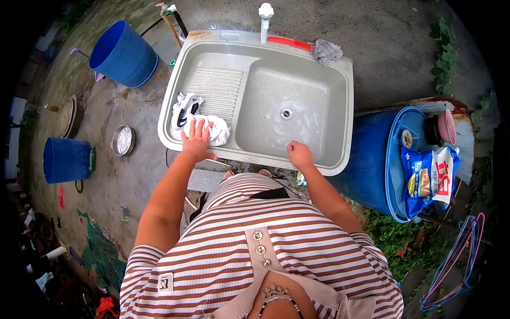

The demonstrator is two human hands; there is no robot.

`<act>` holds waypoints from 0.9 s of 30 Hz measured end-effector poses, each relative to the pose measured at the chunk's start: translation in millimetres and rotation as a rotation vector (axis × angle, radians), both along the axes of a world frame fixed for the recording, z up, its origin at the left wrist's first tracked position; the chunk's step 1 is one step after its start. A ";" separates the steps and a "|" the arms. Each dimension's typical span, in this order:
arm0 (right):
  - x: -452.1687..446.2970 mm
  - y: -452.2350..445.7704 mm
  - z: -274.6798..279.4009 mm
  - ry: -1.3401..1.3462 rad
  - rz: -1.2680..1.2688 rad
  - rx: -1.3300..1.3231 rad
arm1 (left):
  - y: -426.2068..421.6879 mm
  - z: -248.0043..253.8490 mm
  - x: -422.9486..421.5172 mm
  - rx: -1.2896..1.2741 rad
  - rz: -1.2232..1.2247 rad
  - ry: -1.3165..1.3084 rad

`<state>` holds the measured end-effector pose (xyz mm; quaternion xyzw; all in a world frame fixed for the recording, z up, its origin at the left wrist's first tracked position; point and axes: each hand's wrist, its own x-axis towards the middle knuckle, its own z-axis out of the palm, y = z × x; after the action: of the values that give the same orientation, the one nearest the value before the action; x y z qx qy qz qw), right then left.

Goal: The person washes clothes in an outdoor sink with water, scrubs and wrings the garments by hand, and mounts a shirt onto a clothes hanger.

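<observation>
My left hand (196, 139) lies with its fingers spread on a bunched white cloth item (219, 131) with black parts. This bundle rests at the lower end of the ribbed washboard (213, 87), on the left side of a grey stone-like sink (255, 36). Above the front rim of the sink's deep basin (265, 125), my right hand (300, 154) is closed in a fist. Whatever it may hold is hidden. White suds streak the basin floor around the drain (286, 114).
A white tap (265, 21) rises at the back rim, beside a red-handled tool (289, 43) and a grey rag (326, 51). A blue barrel (366, 159) stands right, bearing a detergent bag (430, 178). Blue buckets (125, 56) and a metal bowl (123, 140) are left.
</observation>
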<state>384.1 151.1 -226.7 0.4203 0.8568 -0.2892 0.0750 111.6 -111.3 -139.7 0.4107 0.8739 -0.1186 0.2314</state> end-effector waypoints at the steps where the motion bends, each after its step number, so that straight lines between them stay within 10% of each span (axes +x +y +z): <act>1: 0.0 0.1 0.0 0.000 0.000 0.000 | 0.1 0.4 0.3 -0.001 -0.003 0.004; 27: -0.2 0.1 -0.7 0.003 0.009 0.012 | 0.0 1.4 0.1 0.010 0.008 -0.011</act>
<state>383.9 151.2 -227.4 0.4163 0.8606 -0.2844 0.0723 111.7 -111.3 -138.2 0.4090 0.8748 -0.1109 0.2347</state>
